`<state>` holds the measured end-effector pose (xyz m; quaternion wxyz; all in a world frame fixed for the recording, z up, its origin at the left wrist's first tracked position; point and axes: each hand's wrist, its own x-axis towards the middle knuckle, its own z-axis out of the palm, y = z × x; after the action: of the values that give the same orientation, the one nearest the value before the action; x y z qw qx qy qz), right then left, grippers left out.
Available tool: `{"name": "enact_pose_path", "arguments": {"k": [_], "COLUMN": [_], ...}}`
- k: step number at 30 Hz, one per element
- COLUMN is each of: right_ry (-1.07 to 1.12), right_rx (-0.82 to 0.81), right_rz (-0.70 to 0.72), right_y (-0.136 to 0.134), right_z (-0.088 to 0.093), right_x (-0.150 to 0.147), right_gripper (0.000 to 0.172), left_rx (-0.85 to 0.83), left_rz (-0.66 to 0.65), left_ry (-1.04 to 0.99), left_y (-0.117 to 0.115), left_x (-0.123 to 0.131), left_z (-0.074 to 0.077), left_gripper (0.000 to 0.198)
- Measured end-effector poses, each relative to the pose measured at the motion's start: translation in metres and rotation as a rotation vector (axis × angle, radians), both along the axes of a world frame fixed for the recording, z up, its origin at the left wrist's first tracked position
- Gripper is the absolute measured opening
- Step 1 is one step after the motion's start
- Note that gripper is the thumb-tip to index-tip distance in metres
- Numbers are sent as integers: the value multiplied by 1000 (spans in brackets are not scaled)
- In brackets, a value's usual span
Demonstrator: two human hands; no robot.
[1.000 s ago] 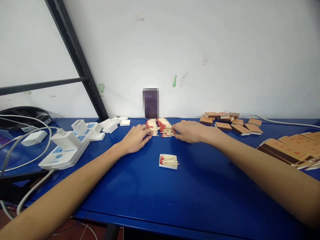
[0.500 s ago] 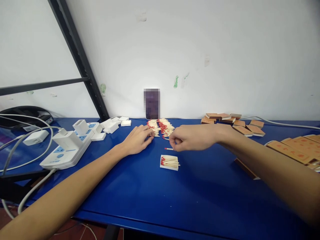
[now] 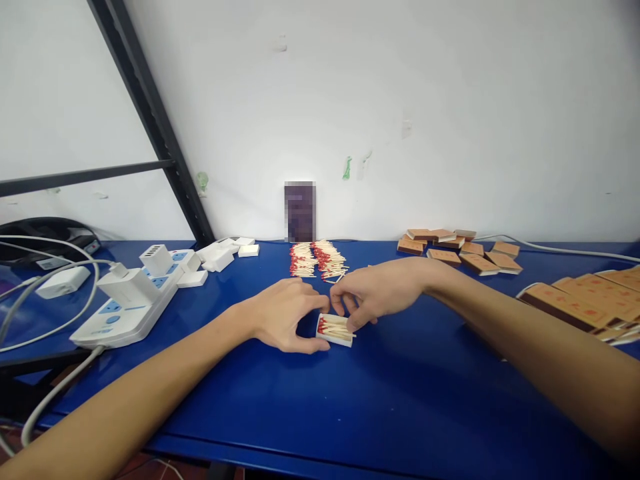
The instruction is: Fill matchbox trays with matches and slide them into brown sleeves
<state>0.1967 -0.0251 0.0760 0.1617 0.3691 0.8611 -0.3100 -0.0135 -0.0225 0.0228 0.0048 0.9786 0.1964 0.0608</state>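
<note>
A small white matchbox tray (image 3: 336, 341) full of red-tipped matches (image 3: 334, 327) lies on the blue table in front of me. My left hand (image 3: 287, 313) grips its left end, thumb at the near side and index finger at the far side. Over the tray's right end is my right hand (image 3: 373, 297), fingers apart, its thumb touching the match ends. No match shows between its fingers. Just beyond, two rows of loose matches (image 3: 303, 260) lie near the wall, with one stray match (image 3: 330, 281) at their near edge.
White empty trays (image 3: 217, 257) and a power strip (image 3: 135, 327) with chargers and cables sit left. Brown matchbox covers (image 3: 480, 264) lie at the back right, more of them (image 3: 575, 307) at the right edge. A pixelated dark panel (image 3: 300, 212) leans on the wall.
My left hand has come from beside the match rows to the tray and taken hold of it. My right hand has moved down to the tray; the match it held is out of its fingers.
</note>
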Motion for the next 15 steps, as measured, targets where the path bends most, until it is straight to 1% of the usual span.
{"name": "enact_pose_path", "arguments": {"k": [3, 7, 12, 15], "right_ry": [-4, -7, 18, 24], "right_rx": [-35, -32, -84, -100], "right_rz": [5, -3, -10, -9], "right_y": [3, 1, 0, 3], "right_z": [-4, -4, 0, -5], "right_x": [-2, -5, -3, -2], "right_gripper": [16, 14, 23, 25], "left_rx": [53, 70, 52, 34], "left_rz": [5, 15, 2, -1], "left_ry": [23, 24, -1, -12], "left_y": [-1, -2, -1, 0], "left_x": [3, 4, 3, 3], "left_z": [-3, -4, -4, -5], "left_gripper": [35, 37, 38, 36]}}
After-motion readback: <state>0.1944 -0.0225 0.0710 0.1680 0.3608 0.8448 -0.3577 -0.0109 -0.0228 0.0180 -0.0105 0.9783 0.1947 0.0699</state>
